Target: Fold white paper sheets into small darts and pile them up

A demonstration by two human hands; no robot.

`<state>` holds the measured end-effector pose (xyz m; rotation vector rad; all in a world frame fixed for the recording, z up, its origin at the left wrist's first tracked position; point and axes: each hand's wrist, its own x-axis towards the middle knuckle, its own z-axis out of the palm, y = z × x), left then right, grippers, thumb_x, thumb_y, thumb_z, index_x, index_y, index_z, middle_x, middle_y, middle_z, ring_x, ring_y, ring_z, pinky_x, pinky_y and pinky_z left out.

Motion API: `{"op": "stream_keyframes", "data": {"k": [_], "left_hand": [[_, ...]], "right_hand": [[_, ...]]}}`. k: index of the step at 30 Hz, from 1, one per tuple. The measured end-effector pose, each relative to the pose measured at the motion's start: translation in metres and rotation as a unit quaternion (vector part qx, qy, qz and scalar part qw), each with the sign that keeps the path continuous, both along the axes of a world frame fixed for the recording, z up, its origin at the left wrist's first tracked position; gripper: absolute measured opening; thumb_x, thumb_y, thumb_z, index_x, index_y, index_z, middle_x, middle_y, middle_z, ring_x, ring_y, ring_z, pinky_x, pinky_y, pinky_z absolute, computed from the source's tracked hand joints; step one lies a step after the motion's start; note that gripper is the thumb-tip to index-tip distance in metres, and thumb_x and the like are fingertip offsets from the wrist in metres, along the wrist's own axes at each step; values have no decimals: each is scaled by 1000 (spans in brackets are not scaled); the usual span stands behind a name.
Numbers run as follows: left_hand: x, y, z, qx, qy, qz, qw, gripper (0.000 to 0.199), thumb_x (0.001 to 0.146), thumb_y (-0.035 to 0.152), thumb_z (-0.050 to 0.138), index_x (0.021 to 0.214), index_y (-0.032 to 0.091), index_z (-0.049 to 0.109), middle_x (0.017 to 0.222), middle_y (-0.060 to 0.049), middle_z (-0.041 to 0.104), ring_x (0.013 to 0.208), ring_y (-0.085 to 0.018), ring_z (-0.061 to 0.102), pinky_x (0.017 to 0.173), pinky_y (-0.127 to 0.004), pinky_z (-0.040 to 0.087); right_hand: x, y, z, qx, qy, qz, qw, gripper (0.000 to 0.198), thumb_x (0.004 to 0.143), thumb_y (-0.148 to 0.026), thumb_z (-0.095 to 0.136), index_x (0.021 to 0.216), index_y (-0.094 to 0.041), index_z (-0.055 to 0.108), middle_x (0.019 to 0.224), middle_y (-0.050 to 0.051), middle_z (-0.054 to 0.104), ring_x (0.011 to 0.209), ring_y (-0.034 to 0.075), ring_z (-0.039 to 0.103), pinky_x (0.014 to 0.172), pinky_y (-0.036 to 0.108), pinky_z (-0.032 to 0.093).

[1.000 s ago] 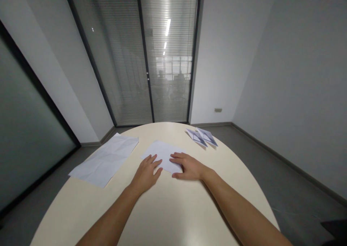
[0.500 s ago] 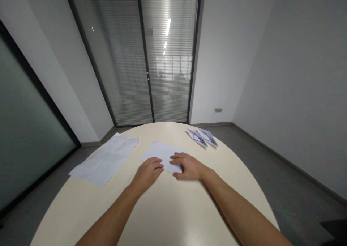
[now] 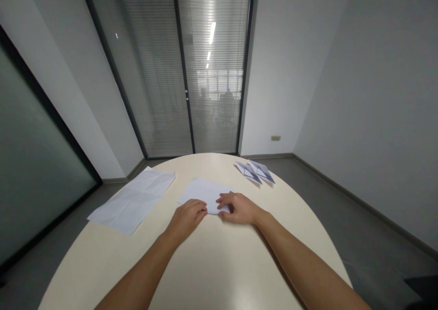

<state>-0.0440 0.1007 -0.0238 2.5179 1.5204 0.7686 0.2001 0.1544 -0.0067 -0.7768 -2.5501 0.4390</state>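
A white sheet of paper (image 3: 204, 191) lies on the pale table in front of me, its near edge between my hands. With fingers together and thumb tucked under, my left hand (image 3: 188, 215) pinches the near left part of that edge. On the right side, my right hand (image 3: 238, 208) has its fingers bent over the paper and its thumb at the near edge, gripping it there. The near edge looks slightly raised and curved between the two hands. Parts of the paper under the fingers are hidden.
A larger creased white sheet (image 3: 137, 200) lies at the left, reaching the rim of the round table (image 3: 205, 264). Two folded paper pieces (image 3: 248, 172) sit side by side at the back right. Beyond stand a glass partition with blinds (image 3: 212, 118) and grey walls.
My right thumb has moved in to the paper's near edge, and my left fingers have closed more tightly. The near edge has drawn slightly away from me.
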Motion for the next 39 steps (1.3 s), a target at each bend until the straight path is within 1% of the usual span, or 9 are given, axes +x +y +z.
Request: {"op": "stream_keyframes", "data": {"k": [6, 10, 17, 20, 28, 31, 34, 36, 39], "left_hand": [[2, -1, 1, 7, 4, 10, 1000, 16, 96, 22, 52, 100, 22, 68, 107, -4, 72, 103, -20, 64, 93, -34, 50], [2, 0, 0, -2, 12, 22, 1000, 18, 96, 24, 50, 101, 23, 66, 106, -4, 72, 102, -20, 64, 91, -33, 50], [1, 0, -2, -7, 17, 35, 999, 18, 97, 23, 47, 97, 22, 64, 98, -4, 70, 96, -19, 64, 85, -31, 48], [2, -1, 1, -3, 20, 35, 999, 18, 97, 23, 46, 94, 22, 63, 95, -3, 69, 93, -19, 64, 83, -30, 47], [6, -5, 1, 4, -16, 28, 999, 15, 96, 23, 47, 93, 22, 61, 94, -3, 68, 92, -19, 64, 83, -31, 48], [5, -4, -1, 2, -40, 23, 999, 17, 94, 20, 50, 106, 22, 61, 105, -3, 69, 98, -20, 64, 89, -33, 49], [4, -3, -3, 6, -55, 10, 998, 33, 91, 17, 52, 123, 22, 58, 120, -5, 66, 107, -19, 63, 95, -33, 50], [3, -2, -6, 14, -49, -2, 999, 35, 92, 16, 52, 125, 24, 60, 127, -5, 63, 115, -19, 61, 100, -34, 49], [2, 1, -10, 25, -33, -13, 999, 28, 94, 17, 52, 115, 25, 68, 131, -4, 62, 119, -20, 59, 105, -36, 48]], "right_hand": [[1, 0, 1, -17, -4, -11, 1000, 19, 86, -32, 62, 92, -22, 76, 113, 7, 75, 111, 27, 67, 97, 38, 48], [3, 3, -3, -13, 1, -1, 1000, 25, 83, -39, 68, 99, -22, 75, 110, 7, 76, 104, 26, 70, 91, 34, 49], [5, 4, -3, -7, -13, -55, 998, 24, 93, -31, 54, 96, -19, 75, 83, 4, 76, 72, 18, 66, 69, 27, 45], [5, 6, -4, -10, -7, -79, 997, 29, 97, -35, 50, 97, -19, 74, 87, 6, 76, 76, 19, 67, 70, 27, 45], [3, 11, -14, -15, 20, -137, 990, 33, 99, -33, 48, 126, -21, 60, 112, 10, 72, 96, 23, 68, 82, 32, 48], [2, 10, -15, -3, 19, -153, 988, 38, 97, -31, 49, 133, -21, 54, 117, 11, 70, 101, 24, 66, 88, 35, 48], [1, 9, -16, 9, 25, -149, 988, 41, 95, -26, 52, 136, -21, 52, 122, 11, 68, 107, 23, 64, 93, 35, 48], [1, 9, -16, 22, 33, -139, 989, 42, 93, -21, 53, 135, -20, 54, 125, 10, 66, 112, 22, 62, 97, 34, 47], [0, 9, -13, 56, 23, -133, 989, 36, 91, -14, 53, 125, -20, 63, 125, 9, 65, 113, 22, 60, 99, 35, 46]]}}
